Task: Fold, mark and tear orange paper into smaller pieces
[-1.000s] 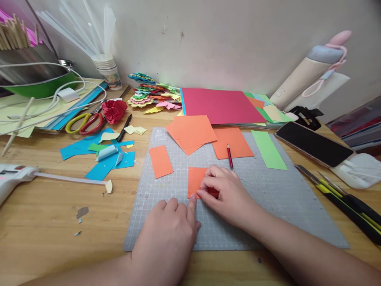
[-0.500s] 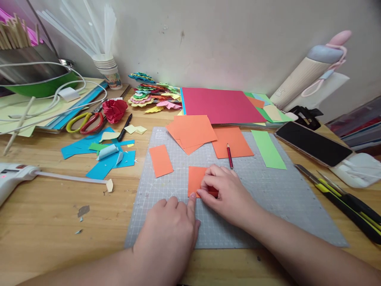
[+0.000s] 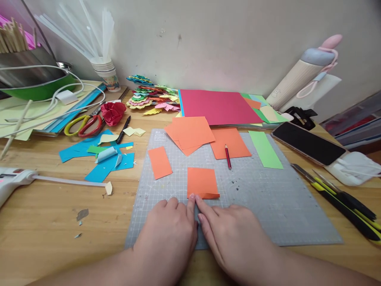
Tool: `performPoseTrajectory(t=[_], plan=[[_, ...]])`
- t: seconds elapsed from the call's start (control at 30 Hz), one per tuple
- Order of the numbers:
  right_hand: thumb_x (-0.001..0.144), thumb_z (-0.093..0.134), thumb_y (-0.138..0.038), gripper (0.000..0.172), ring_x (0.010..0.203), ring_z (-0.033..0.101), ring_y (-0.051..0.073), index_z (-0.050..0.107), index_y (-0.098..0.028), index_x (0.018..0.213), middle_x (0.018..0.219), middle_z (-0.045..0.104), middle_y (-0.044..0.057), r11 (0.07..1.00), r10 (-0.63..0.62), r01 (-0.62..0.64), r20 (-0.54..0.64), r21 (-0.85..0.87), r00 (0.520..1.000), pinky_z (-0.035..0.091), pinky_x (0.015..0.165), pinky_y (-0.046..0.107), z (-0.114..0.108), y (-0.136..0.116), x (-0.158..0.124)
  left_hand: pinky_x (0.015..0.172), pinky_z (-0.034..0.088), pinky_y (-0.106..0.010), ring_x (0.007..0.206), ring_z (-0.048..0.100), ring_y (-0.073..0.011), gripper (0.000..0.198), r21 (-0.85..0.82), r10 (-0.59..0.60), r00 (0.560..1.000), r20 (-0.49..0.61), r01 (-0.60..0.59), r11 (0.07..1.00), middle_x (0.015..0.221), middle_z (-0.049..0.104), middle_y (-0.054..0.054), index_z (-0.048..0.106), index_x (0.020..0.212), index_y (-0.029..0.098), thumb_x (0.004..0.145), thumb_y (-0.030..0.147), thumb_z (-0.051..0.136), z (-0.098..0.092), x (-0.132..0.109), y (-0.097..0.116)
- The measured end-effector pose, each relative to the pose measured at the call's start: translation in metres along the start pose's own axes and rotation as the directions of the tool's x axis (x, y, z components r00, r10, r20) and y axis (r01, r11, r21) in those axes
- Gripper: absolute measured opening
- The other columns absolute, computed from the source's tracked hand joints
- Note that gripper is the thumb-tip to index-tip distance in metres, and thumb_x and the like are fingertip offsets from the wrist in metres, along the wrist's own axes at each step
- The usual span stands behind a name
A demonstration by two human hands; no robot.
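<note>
A small orange paper lies on the grey cutting mat, with a narrow strip folded up along its near edge. The fold is raised toward the right end. My left hand is closed, its index fingertip holding down the paper's near left corner. Beside that fingertip, the index finger of my right hand touches the folded edge. Its thumb is apart from the index finger, and nothing is between them. The other fingers of both hands are curled.
Orange sheets, an orange strip, a pencil and a green strip lie on the mat. Blue scraps and scissors are left; a phone and cutter are right.
My right hand has let go of the orange paper's right part and moved nearer, setting its index fingertip beside the left one. The paper's raised fold now shows. My left hand stays put.
</note>
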State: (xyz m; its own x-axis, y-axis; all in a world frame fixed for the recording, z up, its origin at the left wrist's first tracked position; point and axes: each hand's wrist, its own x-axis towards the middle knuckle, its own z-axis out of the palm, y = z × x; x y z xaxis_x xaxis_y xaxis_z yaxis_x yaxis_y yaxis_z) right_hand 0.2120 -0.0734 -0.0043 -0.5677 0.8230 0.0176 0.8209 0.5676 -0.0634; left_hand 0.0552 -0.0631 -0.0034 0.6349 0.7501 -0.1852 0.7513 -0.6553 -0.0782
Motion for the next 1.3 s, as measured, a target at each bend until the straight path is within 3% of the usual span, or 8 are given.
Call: performPoseTrajectory(t=[0.23, 0.4, 0.53, 0.67, 0.77, 0.87, 0.93, 1.3], plan=[[0.089, 0.039, -0.020, 0.041, 0.042, 0.062, 0.021, 0.062, -0.008, 0.122, 0.056, 0.068, 0.007, 0.994, 0.090, -0.083, 0.116, -0.065, 0.989, 0.026, 0.037, 0.032, -0.003, -0.002, 0.002, 0.051, 0.047, -0.034, 0.065, 0.062, -0.0237, 0.046, 0.002, -0.021, 1.000, -0.001, 0.021, 1.000, 0.072, 0.066, -0.008, 0.054, 0.128, 0.007, 0.083, 0.013, 0.050, -0.003, -0.001, -0.002], [0.091, 0.035, -0.021, 0.039, 0.039, 0.062, 0.023, 0.071, -0.012, 0.105, 0.055, 0.069, 0.007, 0.973, 0.198, -0.194, 0.019, -0.128, 0.980, 0.026, 0.037, 0.032, 0.001, 0.014, -0.015, 0.053, 0.046, -0.032, 0.067, 0.061, -0.0231, 0.048, -0.001, -0.046, 0.999, -0.004, 0.046, 0.999, 0.071, 0.066, -0.008, 0.052, 0.131, 0.010, 0.084, 0.017, 0.049, -0.001, -0.005, -0.001], [0.091, 0.036, -0.024, 0.039, 0.039, 0.061, 0.021, 0.067, -0.013, 0.111, 0.057, 0.070, 0.007, 0.974, 0.182, -0.176, 0.037, -0.143, 0.983, 0.030, 0.039, 0.032, 0.000, 0.023, -0.026, 0.054, 0.045, -0.033, 0.067, 0.060, -0.0226, 0.045, -0.039, -0.053, 0.998, -0.027, 0.052, 0.998, 0.070, 0.065, -0.007, 0.055, 0.128, 0.010, 0.085, 0.017, 0.047, -0.001, -0.003, -0.002], [0.094, 0.034, -0.026, 0.037, 0.053, 0.064, 0.020, 0.071, -0.020, 0.094, 0.065, 0.070, 0.005, 0.974, 0.218, -0.224, 0.151, 0.025, 0.964, 0.036, 0.047, 0.032, -0.016, 0.035, -0.016, 0.064, 0.046, -0.035, 0.073, 0.057, -0.0215, 0.029, -0.219, -0.095, 0.987, -0.132, 0.064, 0.974, 0.072, 0.062, -0.005, 0.069, 0.098, 0.017, 0.090, 0.021, 0.042, -0.004, 0.006, -0.012], [0.092, 0.040, -0.024, 0.027, 0.069, 0.062, 0.019, 0.065, -0.021, 0.081, 0.077, 0.068, 0.004, 0.943, 0.251, -0.267, 0.102, 0.197, 0.963, 0.042, 0.057, 0.031, -0.027, 0.049, -0.003, 0.071, 0.045, -0.035, 0.079, 0.055, -0.0201, 0.026, -0.348, -0.130, 0.973, -0.188, 0.058, 0.936, 0.076, 0.058, -0.004, 0.068, 0.078, 0.020, 0.090, 0.023, 0.045, -0.004, 0.012, -0.022], [0.086, 0.048, -0.016, 0.015, 0.087, 0.059, 0.019, 0.060, -0.020, 0.093, 0.096, 0.064, 0.005, 0.926, 0.220, -0.221, 0.037, 0.306, 0.975, 0.046, 0.073, 0.033, -0.029, 0.059, 0.007, 0.075, 0.044, -0.034, 0.083, 0.054, -0.0189, 0.018, -0.423, -0.150, 0.967, -0.204, 0.051, 0.905, 0.083, 0.057, -0.003, 0.066, 0.083, 0.019, 0.088, 0.020, 0.049, -0.002, 0.015, -0.028], [0.083, 0.054, -0.015, 0.012, 0.090, 0.057, 0.019, 0.059, -0.020, 0.092, 0.098, 0.061, 0.004, 0.917, 0.186, -0.201, 0.075, 0.345, 0.980, 0.046, 0.077, 0.033, -0.026, 0.062, 0.011, 0.075, 0.043, -0.034, 0.084, 0.053, -0.0187, 0.016, -0.443, -0.151, 0.967, -0.206, 0.046, 0.895, 0.085, 0.057, -0.003, 0.066, 0.084, 0.018, 0.087, 0.019, 0.050, -0.001, 0.016, -0.029], [0.082, 0.056, -0.014, 0.012, 0.072, 0.053, 0.013, 0.058, -0.018, 0.071, 0.085, 0.058, 0.002, 0.847, 0.089, -0.209, 0.259, 0.488, 0.962, 0.042, 0.065, 0.027, -0.019, 0.068, 0.030, 0.075, 0.042, -0.036, 0.084, 0.051, -0.0197, 0.013, -0.444, -0.142, 0.967, -0.210, 0.035, 0.895, 0.087, 0.056, -0.003, 0.062, 0.083, 0.018, 0.087, 0.019, 0.050, 0.002, 0.018, -0.028]])
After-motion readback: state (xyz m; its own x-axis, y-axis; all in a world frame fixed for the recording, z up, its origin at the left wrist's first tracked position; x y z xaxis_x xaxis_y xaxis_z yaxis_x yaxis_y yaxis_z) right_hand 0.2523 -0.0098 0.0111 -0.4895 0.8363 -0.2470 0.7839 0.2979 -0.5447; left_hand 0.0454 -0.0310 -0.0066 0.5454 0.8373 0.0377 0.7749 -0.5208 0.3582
